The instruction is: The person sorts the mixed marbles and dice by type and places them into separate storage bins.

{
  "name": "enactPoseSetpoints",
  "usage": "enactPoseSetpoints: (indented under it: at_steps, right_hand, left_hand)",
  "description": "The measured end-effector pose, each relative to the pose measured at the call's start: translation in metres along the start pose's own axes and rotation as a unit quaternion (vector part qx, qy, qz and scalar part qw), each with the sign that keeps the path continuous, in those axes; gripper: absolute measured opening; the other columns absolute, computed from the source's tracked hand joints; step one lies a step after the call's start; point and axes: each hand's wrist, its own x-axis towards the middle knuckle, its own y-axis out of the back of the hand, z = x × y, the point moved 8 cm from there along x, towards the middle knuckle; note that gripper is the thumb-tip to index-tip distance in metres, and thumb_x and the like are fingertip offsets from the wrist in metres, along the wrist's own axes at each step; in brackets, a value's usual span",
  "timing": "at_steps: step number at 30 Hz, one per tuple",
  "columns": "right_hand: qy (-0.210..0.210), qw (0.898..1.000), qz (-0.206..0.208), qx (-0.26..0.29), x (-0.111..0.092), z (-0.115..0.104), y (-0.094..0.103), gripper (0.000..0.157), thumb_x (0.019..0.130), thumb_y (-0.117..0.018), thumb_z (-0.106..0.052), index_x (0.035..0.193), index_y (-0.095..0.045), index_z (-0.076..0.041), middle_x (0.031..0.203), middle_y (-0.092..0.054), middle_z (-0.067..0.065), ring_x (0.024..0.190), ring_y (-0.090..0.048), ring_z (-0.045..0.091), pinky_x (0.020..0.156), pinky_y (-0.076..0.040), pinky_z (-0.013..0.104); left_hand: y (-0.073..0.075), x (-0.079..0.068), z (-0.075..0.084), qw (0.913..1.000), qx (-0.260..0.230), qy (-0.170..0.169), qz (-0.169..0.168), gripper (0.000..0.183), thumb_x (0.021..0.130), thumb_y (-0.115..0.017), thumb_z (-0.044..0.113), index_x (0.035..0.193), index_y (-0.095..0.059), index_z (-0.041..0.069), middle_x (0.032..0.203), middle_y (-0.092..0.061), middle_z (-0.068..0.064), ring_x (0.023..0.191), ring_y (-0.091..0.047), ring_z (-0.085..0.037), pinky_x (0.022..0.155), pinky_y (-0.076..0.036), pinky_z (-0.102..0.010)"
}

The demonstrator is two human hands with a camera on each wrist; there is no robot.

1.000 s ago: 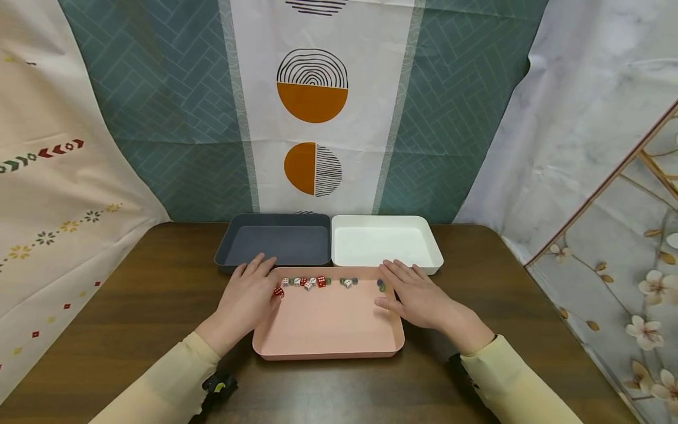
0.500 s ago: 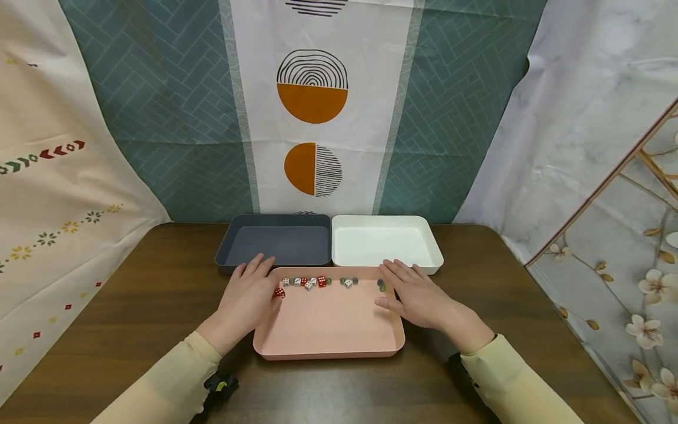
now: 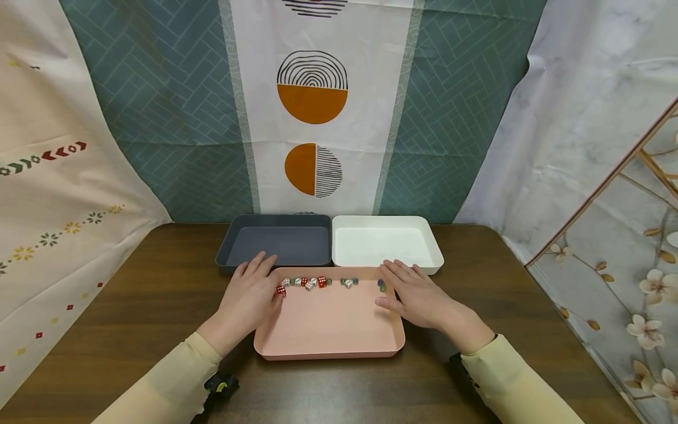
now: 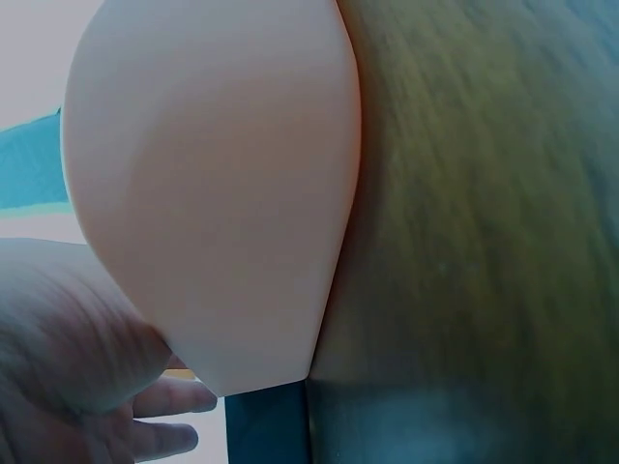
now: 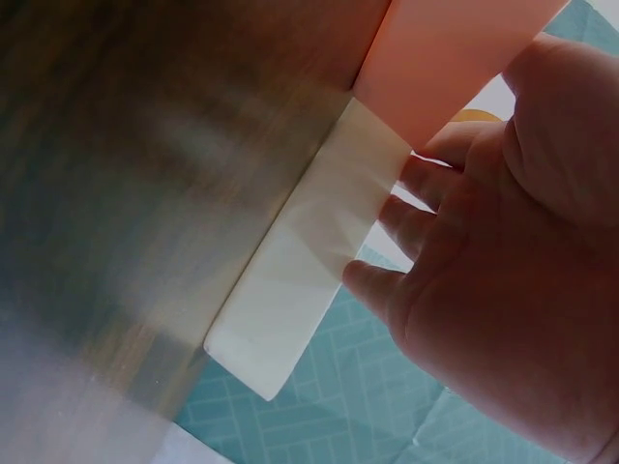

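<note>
A pink tray (image 3: 328, 330) lies on the table between both hands. Along its far side sit several small dice, among them a red die (image 3: 322, 282) and a white die (image 3: 348, 284), mixed with small green and blue round pieces. My left hand (image 3: 248, 297) lies over the tray's left rim, fingers extended, with a red die (image 3: 281, 290) beside it. Over the right rim rests my right hand (image 3: 418, 296), its fingers straight and its thumb above the tray, close to a green piece (image 3: 382, 288). The right wrist view shows the fingertips (image 5: 363, 275) at the white tray's edge.
Behind the pink tray, a dark grey tray (image 3: 281, 241) and a white tray (image 3: 378, 238) stand side by side. The brown wooden table (image 3: 159, 318) reaches back to a patterned cloth (image 3: 312, 171). Cloth also hangs at both sides.
The red die beside the left hand has shifted and turned slightly. Both hands stay in place on the tray's sides.
</note>
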Motion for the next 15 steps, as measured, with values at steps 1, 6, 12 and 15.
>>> enactPoseSetpoints:
  at_steps: [1,6,12,15]
  right_hand:
    - [-0.001,1.000,-0.001,-0.002,0.0003,0.0000,0.0000,0.095,0.110,-0.045,-0.071,0.175,-0.028,-0.004,0.181,-0.026,0.018,0.168,-0.019,0.040,0.132,-0.012,0.065]
    - [-0.002,1.000,0.000,-0.002,0.0009,0.0000,0.0005,0.093,0.111,-0.047,-0.069,0.174,-0.029,-0.003,0.180,-0.027,0.019,0.167,-0.020,0.041,0.132,-0.013,0.066]
    - [-0.005,1.000,-0.005,0.004,0.0000,-0.0042,0.0037,0.091,0.112,-0.052,-0.064,0.173,-0.031,0.000,0.179,-0.028,0.021,0.167,-0.020,0.043,0.132,-0.012,0.067]
    - [-0.004,1.000,-0.008,0.007,-0.0006,-0.0063,0.0051,0.089,0.112,-0.053,-0.062,0.173,-0.030,0.000,0.179,-0.028,0.021,0.167,-0.020,0.043,0.132,-0.013,0.067]
  left_hand:
    - [0.0005,-0.0001,0.0003,1.0000,0.000,-0.002,0.004,0.039,0.089,-0.094,0.020,0.123,-0.082,0.006,0.150,-0.064,-0.027,0.149,-0.051,-0.050,0.114,-0.045,-0.069]
    - [0.0025,0.0002,0.0007,0.9999,-0.004,-0.005,0.013,0.039,0.089,-0.094,0.021,0.124,-0.083,0.007,0.150,-0.064,-0.026,0.149,-0.051,-0.050,0.114,-0.045,-0.069]
    - [0.0060,0.0017,-0.0011,0.9998,-0.012,0.001,0.019,0.035,0.089,-0.095,0.023,0.116,-0.084,0.006,0.151,-0.063,-0.026,0.149,-0.050,-0.049,0.116,-0.044,-0.069]
    - [0.0079,0.0031,-0.0018,0.9997,-0.014,-0.001,0.021,0.033,0.088,-0.096,0.023,0.111,-0.083,0.004,0.152,-0.063,-0.027,0.150,-0.050,-0.049,0.116,-0.044,-0.069]
